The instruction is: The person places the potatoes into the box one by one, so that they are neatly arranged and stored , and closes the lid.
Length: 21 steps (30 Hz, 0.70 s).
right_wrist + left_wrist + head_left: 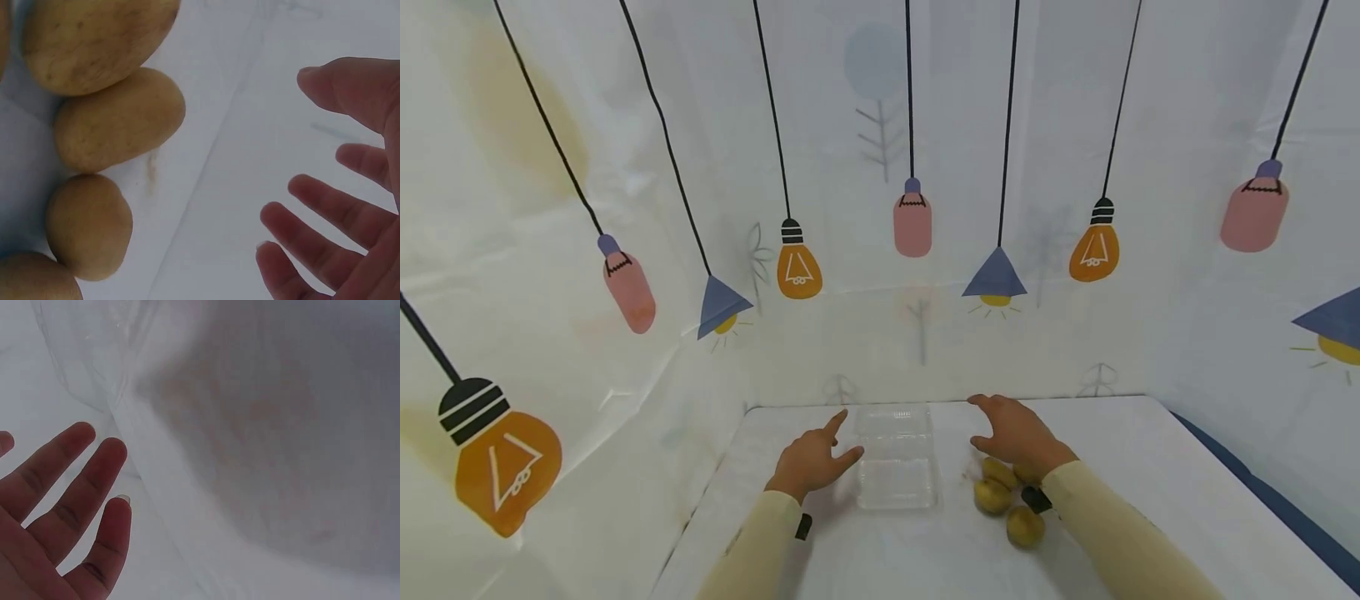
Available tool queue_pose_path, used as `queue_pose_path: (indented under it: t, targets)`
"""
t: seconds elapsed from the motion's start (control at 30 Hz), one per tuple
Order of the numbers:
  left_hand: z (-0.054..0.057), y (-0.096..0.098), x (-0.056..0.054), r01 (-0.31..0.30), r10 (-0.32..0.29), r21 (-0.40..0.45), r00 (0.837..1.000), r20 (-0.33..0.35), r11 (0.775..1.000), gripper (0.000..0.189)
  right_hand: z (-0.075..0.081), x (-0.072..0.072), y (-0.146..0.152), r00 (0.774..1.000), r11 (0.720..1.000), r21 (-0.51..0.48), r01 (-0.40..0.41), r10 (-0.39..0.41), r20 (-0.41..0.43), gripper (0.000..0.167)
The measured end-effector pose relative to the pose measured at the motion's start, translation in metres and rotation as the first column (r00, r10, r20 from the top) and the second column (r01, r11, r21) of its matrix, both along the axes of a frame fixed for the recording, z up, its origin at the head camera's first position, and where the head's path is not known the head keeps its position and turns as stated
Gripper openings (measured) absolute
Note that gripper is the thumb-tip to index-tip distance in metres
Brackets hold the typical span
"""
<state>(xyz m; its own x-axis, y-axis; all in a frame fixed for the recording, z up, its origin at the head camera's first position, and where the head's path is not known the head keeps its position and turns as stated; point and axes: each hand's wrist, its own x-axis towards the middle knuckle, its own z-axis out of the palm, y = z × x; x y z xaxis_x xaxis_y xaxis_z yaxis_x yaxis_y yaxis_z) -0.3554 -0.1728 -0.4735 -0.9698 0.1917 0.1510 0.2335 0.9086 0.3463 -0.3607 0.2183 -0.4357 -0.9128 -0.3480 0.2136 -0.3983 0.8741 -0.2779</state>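
Note:
A clear plastic container (897,483) with its lid folded back lies on the white table, between the two hands. The left hand (812,458) hovers beside its left edge, thumb and index finger spread, holding nothing. In the left wrist view, fingers (94,487) of that hand are parted, with part of the clear plastic beyond them. The right hand (1018,433) is held above and just behind several potatoes (992,497), its fingers spread and holding nothing. The right wrist view shows potatoes (122,119) side by side, apart from the fingers (312,231).
A white cloth covers the table (925,554). Behind and at the sides hangs a white curtain (850,350) printed with lamps and bulbs. One potato (1026,527) lies nearest the front, by the right wrist's black band (1036,500).

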Motion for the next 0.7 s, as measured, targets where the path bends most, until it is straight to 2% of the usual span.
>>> queue_pose_path:
  t: [0.17, 0.37, 0.47, 0.6, 0.7]
  targets:
    - [0.0, 0.004, 0.002, -0.001, 0.001, 0.018, 1.0, 0.004, 1.0, 0.083, 0.003, 0.0, 0.003, 0.999, 0.999, 0.025, -0.034, 0.034, 0.01, 0.069]
    - [-0.005, 0.006, -0.004, -0.006, 0.006, 0.042, 1.0, 0.006, 0.999, 0.072, 0.004, -0.004, 0.004, 0.995, 0.996, 0.007, -0.092, 0.091, 0.031, 0.06]
    - [-0.013, 0.005, -0.007, -0.004, 0.003, 0.064, 1.0, 0.018, 0.998, 0.069, 0.004, -0.005, 0.004, 0.99, 0.991, -0.008, -0.133, 0.134, 0.049, 0.054]
    - [-0.023, 0.003, -0.013, 0.011, -0.013, 0.091, 1.0, 0.022, 0.996, 0.066, 0.001, -0.005, 0.006, 0.987, 0.99, -0.008, -0.137, 0.138, 0.078, 0.048]
    - [-0.034, 0.002, -0.013, 0.036, -0.038, 0.115, 0.999, 0.02, 0.993, 0.065, -0.005, -0.004, 0.005, 0.977, 0.987, -0.038, -0.155, 0.159, 0.14, 0.044]
